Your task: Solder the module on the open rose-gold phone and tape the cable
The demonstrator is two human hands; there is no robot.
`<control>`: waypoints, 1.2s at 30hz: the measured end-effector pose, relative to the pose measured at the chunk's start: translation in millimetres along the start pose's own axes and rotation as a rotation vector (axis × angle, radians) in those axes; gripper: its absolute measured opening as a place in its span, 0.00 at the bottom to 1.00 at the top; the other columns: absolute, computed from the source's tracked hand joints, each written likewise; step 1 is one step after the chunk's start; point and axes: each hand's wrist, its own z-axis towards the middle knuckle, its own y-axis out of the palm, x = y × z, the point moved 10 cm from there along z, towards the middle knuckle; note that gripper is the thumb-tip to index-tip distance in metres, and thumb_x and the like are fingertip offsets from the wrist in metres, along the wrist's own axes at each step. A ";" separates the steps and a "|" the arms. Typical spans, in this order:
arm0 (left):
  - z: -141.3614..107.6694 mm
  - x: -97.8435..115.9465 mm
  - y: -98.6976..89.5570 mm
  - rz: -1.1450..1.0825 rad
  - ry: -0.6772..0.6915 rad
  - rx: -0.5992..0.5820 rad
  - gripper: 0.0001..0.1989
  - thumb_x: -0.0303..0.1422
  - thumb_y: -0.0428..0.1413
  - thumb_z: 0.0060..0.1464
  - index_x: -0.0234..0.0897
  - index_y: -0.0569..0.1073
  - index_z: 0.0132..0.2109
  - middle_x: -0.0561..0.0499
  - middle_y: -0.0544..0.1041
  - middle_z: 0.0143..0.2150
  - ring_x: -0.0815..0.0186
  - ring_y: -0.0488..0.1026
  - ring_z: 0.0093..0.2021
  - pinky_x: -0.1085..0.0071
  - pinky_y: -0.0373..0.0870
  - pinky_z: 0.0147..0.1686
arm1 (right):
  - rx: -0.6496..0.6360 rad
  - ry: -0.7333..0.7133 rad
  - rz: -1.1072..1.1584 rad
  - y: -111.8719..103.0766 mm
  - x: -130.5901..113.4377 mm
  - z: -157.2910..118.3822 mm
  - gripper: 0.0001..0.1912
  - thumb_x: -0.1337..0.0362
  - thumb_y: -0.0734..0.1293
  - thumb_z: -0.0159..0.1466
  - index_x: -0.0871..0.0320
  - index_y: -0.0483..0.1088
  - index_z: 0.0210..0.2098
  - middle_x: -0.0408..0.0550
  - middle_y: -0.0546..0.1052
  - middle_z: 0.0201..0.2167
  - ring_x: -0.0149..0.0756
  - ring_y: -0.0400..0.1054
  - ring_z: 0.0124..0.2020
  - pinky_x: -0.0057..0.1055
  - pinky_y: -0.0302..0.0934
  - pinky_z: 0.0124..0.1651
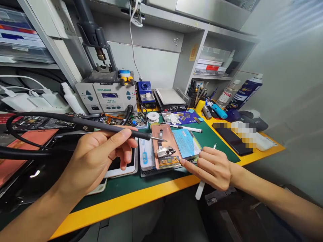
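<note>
My left hand (98,158) is closed round a soldering iron (118,128), its thin metal tip pointing right above a rose-gold phone housing (169,132). Tip and housing look apart, though the gap is hard to judge. On the housing lie a shiny metal clip-like piece (165,152) and a dark flex cable (159,138). A slim white-handled tool (200,190) is gripped in my right hand (212,168); the fingers hide its middle, so I cannot tell its kind. My right index fingertip rests at the housing's lower right corner. Beside the housing is a blue card (185,143).
Behind stand a hot-air station (108,97), a blue soldering station (145,92) and a heating plate (171,99). A solder spool (152,116) and white pen (188,128) lie nearer. A white tablet (121,170) is left, a black phone (233,139) right.
</note>
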 end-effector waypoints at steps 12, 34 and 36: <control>-7.1 -16.1 10.1 0.198 -0.020 -0.145 0.25 0.56 0.70 0.57 0.36 0.84 0.45 0.47 0.83 0.25 0.60 0.79 0.20 0.70 0.78 0.18 | 0.034 0.160 0.050 8.3 7.7 -12.8 0.13 0.72 0.73 0.72 0.71 0.79 0.54 0.37 0.67 0.21 0.32 0.58 0.22 0.37 0.48 0.23; 7.4 -3.9 18.8 0.120 -0.152 -0.074 0.22 0.46 0.79 0.47 0.42 0.79 0.40 0.54 0.82 0.23 0.64 0.75 0.14 0.75 0.70 0.13 | 0.129 0.916 0.721 17.5 146.4 -4.1 0.27 0.50 0.63 0.81 0.56 0.74 0.28 0.40 0.66 0.21 0.29 0.59 0.21 0.30 0.55 0.25; 6.4 -0.6 30.0 0.125 -0.164 -0.118 0.21 0.44 0.79 0.46 0.41 0.78 0.37 0.55 0.81 0.22 0.63 0.76 0.15 0.76 0.69 0.12 | 0.038 0.892 0.730 24.9 143.4 -0.5 0.27 0.53 0.61 0.81 0.57 0.71 0.27 0.39 0.63 0.20 0.28 0.58 0.20 0.30 0.54 0.25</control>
